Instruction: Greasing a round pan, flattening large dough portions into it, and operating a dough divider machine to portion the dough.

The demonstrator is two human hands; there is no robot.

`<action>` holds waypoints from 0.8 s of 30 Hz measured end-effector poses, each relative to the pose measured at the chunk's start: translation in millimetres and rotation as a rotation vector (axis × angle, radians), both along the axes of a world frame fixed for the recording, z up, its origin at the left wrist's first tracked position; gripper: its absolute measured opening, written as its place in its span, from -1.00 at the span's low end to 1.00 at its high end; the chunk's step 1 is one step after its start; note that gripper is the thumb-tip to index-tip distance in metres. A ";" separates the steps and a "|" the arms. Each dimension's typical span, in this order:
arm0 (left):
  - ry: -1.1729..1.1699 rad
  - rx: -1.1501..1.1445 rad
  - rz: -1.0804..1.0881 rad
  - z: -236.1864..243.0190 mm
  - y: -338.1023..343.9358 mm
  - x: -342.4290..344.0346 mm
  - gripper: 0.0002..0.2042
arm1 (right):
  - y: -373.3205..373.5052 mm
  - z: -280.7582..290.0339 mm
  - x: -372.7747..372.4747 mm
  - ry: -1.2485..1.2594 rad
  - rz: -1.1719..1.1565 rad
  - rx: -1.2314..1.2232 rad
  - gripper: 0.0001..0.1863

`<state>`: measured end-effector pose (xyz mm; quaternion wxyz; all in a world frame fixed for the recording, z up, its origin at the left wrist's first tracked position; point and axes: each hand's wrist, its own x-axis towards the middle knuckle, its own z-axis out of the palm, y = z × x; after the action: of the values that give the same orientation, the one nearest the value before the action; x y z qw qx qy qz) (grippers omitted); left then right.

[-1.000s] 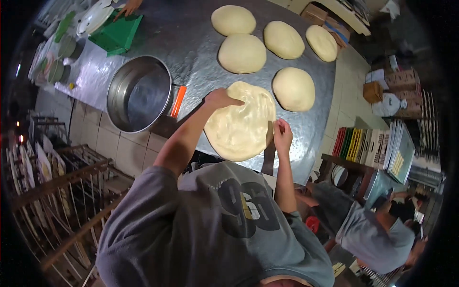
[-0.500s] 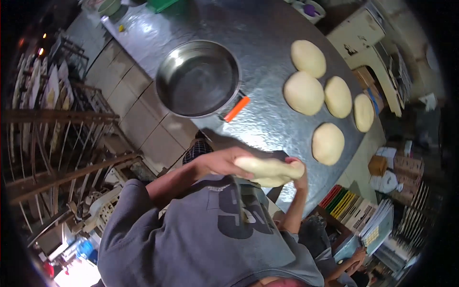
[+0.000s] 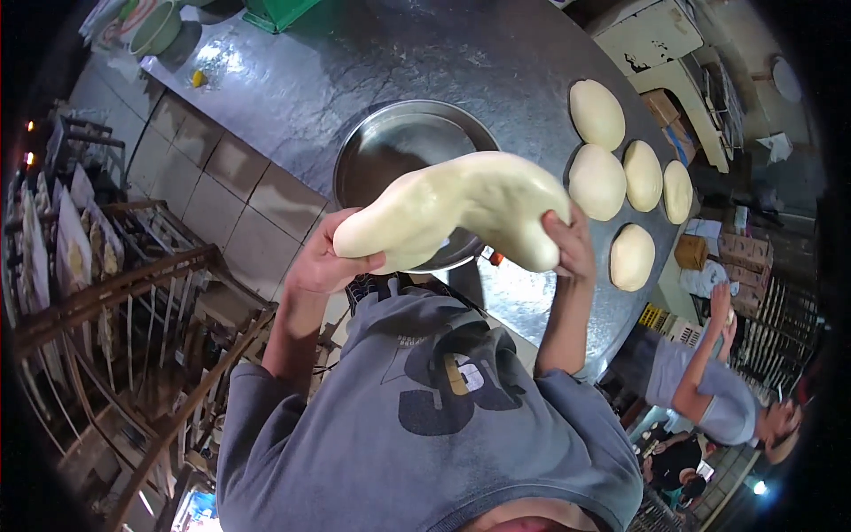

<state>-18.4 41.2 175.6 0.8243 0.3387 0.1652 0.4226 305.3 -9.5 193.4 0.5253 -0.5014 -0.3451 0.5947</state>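
Holding the sheet of dough (image 3: pixel 461 208) up in the air, I see my left hand (image 3: pixel 324 262) clenched on its lower end and my right hand (image 3: pixel 567 248) grasping the other; its long axis runs hand to hand, above the metal bowl (image 3: pixel 381 146) on the counter (image 3: pixel 292 80).

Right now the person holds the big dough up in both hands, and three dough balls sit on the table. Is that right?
Not quite. The head view shows five dough balls on the table, not three. Both hands, left hand and right hand, do hold the big dough up.
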 end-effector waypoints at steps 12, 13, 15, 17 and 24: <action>1.380 0.798 0.513 -97.8 115.6 -13.6 -0.46 | 52.5 -118.9 5.4 -1.441 -0.388 0.205 -0.50; 1.365 0.813 0.509 -115.4 117.4 -8.6 -0.46 | 40.4 -144.9 15.5 -1.448 -0.406 0.202 -0.50; 1.085 0.520 0.520 -155.6 113.9 1.3 -0.51 | 19.4 -187.2 28.3 -0.899 -0.751 -0.458 -0.44; 1.220 0.374 0.437 -177.2 104.6 0.5 -0.70 | 14.5 -160.6 1.5 -0.535 -0.620 -0.642 -0.41; 1.380 0.486 0.706 -196.2 21.3 -3.5 -0.67 | -47.6 -169.4 13.1 -0.183 -0.520 -0.584 -0.45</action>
<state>-21.9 62.5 -20.6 0.2583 0.6205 0.6368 0.3778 318.3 -57.2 24.0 0.4607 -0.7512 -0.0683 0.4678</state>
